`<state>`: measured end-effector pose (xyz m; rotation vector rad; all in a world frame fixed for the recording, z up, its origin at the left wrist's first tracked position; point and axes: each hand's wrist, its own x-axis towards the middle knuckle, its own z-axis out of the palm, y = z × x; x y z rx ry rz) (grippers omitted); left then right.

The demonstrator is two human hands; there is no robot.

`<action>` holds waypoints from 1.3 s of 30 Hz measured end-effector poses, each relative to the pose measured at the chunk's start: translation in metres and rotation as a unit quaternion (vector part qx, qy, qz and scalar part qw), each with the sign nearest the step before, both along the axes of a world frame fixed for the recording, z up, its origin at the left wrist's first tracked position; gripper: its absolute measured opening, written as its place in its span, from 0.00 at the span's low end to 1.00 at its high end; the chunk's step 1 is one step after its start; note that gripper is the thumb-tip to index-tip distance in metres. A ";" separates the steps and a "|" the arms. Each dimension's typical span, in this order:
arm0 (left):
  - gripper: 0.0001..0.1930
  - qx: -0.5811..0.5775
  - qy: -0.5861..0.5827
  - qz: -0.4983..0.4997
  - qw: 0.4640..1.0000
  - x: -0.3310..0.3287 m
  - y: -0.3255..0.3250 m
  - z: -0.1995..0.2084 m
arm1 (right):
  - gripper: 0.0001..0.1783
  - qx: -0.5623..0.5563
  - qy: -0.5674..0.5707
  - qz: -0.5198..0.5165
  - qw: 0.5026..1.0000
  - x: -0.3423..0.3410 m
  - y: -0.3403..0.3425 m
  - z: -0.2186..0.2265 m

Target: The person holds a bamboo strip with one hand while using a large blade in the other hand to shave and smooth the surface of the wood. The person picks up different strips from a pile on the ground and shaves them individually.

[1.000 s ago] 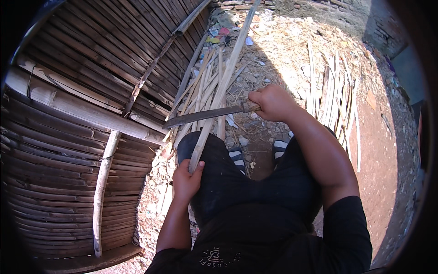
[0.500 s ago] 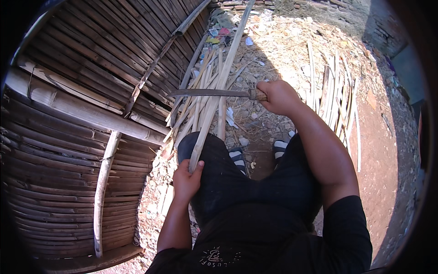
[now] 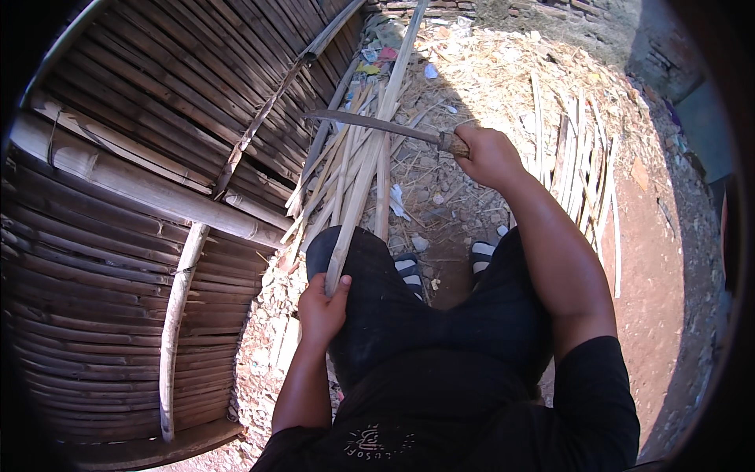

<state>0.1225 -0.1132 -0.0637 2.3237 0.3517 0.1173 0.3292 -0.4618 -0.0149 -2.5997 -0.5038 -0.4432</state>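
My left hand [image 3: 322, 308] is closed around the near end of a long pale bamboo strip [image 3: 363, 182], beside my left thigh. The strip runs over that thigh and away toward the far wall. In my right hand [image 3: 491, 156] is the wooden handle of a machete [image 3: 377, 124]. Its long dark blade points left and lies across the strip, well beyond my knees; whether the edge touches the strip I cannot tell. More split bamboo strips [image 3: 340, 175] lie in a loose heap under and left of the held one.
A slatted bamboo wall [image 3: 118, 291] with thick bamboo poles stands close on my left. Another pile of strips [image 3: 578, 157] lies on the ground at right. Rubble, straw and litter cover the ground toward a brick wall [image 3: 543, 16]. My sandalled feet [image 3: 409, 271] are below my knees.
The machete has moved farther away along the strip, its tip now angled more toward the far wall. My right hand has shifted slightly right. My left hand keeps its grip, nearly still.
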 end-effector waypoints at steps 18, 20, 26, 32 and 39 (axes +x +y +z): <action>0.22 0.010 -0.013 -0.017 1.000 -0.001 0.000 0.003 | 0.15 -0.080 -0.067 0.145 0.984 -0.008 0.021 -0.002; 0.21 -0.007 0.005 -0.018 1.000 -0.001 -0.003 0.009 | 0.15 -0.035 -0.054 0.069 0.996 -0.005 0.011 -0.003; 0.22 0.005 -0.019 -0.014 1.000 0.000 0.002 -0.002 | 0.15 -0.108 -0.058 0.123 0.985 -0.014 0.021 -0.003; 0.23 0.056 -0.032 0.013 0.998 -0.005 -0.004 -0.003 | 0.15 -0.112 -0.088 0.252 0.957 -0.024 0.047 -0.004; 0.22 0.108 -0.043 0.010 0.993 -0.003 -0.014 0.000 | 0.14 -0.032 0.016 0.034 0.999 -0.005 0.008 -0.002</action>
